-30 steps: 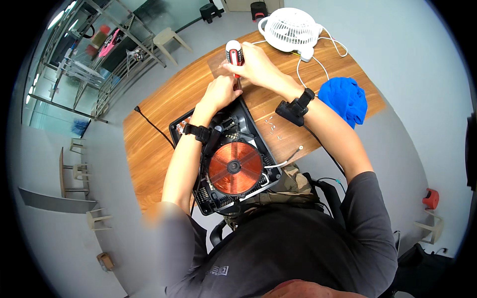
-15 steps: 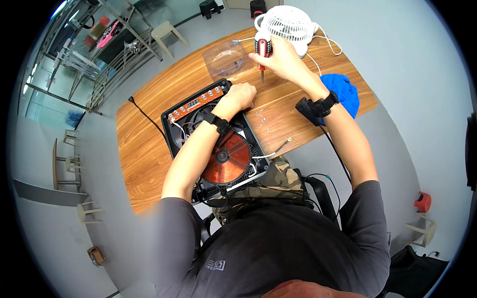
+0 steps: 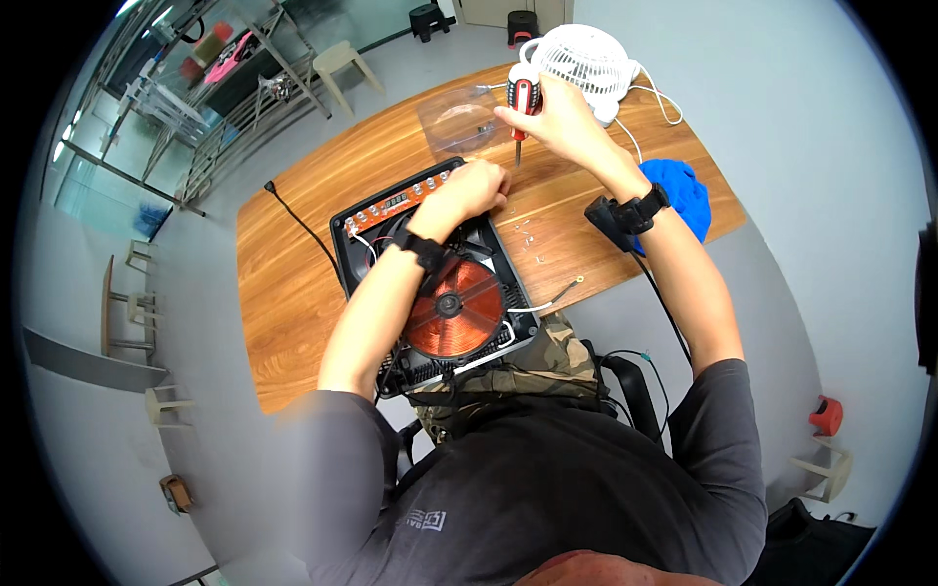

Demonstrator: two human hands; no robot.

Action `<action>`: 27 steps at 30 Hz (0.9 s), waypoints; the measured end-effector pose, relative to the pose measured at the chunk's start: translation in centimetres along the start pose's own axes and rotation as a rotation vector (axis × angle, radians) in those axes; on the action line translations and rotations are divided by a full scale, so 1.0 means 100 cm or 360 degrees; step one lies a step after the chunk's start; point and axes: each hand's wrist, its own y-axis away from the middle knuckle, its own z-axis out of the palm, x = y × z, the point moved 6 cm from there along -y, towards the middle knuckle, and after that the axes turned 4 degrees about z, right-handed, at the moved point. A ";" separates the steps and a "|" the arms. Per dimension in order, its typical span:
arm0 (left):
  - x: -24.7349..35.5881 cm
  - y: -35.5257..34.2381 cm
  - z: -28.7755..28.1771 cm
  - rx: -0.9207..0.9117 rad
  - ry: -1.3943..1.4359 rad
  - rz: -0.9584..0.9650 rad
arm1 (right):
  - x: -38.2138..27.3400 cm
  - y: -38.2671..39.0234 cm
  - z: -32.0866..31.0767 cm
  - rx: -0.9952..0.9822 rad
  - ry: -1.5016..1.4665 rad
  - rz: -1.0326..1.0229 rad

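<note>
Opened black induction cooker (image 3: pixel 430 283) with copper coil on the wooden tabletop (image 3: pixel 293 283), left hand (image 3: pixel 479 186) curled on its far corner, right hand (image 3: pixel 552 117) gripping a red-and-black screwdriver (image 3: pixel 523 98) tip-down, clear plastic lid (image 3: pixel 459 122) just beyond, white fan (image 3: pixel 586 59), blue cloth (image 3: pixel 684 190) to the right.

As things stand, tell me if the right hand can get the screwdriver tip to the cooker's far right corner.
Probably yes. The right hand holds the screwdriver upright, tip down just beyond that corner of the cooker. The left hand rests at the corner and may crowd it.
</note>
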 end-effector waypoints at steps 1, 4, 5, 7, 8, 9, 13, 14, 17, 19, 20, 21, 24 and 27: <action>0.002 0.012 -0.015 0.0086 0.0048 0.0045 | -0.002 -0.001 0.001 0.0025 -0.0026 -0.0016; -0.008 0.061 -0.057 0.0289 0.0150 0.0063 | -0.013 -0.014 0.024 -0.0035 0.0058 -0.0068; -0.021 0.078 -0.069 0.0335 0.0161 -0.0018 | -0.022 -0.017 0.033 0.0011 -0.0025 -0.0132; -0.040 0.115 -0.096 0.0370 0.0204 -0.0262 | -0.046 -0.024 0.056 -0.0075 -0.0093 -0.0136; -0.046 0.132 -0.110 0.0501 0.0134 -0.0333 | -0.057 -0.027 0.069 -0.0121 -0.0128 -0.0138; -0.055 0.148 -0.121 0.0574 0.0059 -0.0390 | -0.065 -0.031 0.085 -0.0181 -0.0194 -0.0138; -0.082 0.195 -0.141 0.0743 -0.0202 -0.0544 | -0.096 -0.043 0.141 -0.0184 -0.0263 -0.0248; -0.087 0.204 -0.142 0.0697 -0.0239 -0.0622 | -0.101 -0.049 0.155 -0.0179 -0.0239 -0.0289; -0.089 0.220 -0.143 0.0629 -0.0298 -0.0756 | -0.112 -0.059 0.182 -0.0197 -0.0166 -0.0321; -0.097 0.228 -0.139 0.0693 -0.0255 -0.0748 | -0.118 -0.061 0.193 -0.0251 -0.0284 -0.0307; -0.102 0.230 -0.138 0.0725 -0.0232 -0.0741 | -0.120 -0.062 0.197 -0.0278 -0.0342 -0.0298; -0.108 0.234 -0.137 0.0769 -0.0208 -0.0742 | -0.124 -0.063 0.201 -0.0281 -0.0316 -0.0350; -0.125 0.241 -0.136 0.0842 -0.0069 -0.0754 | -0.133 -0.066 0.217 -0.0318 -0.0334 -0.0343; -0.125 0.245 -0.140 0.0873 -0.0035 -0.0747 | -0.141 -0.067 0.234 -0.0329 -0.0391 -0.0370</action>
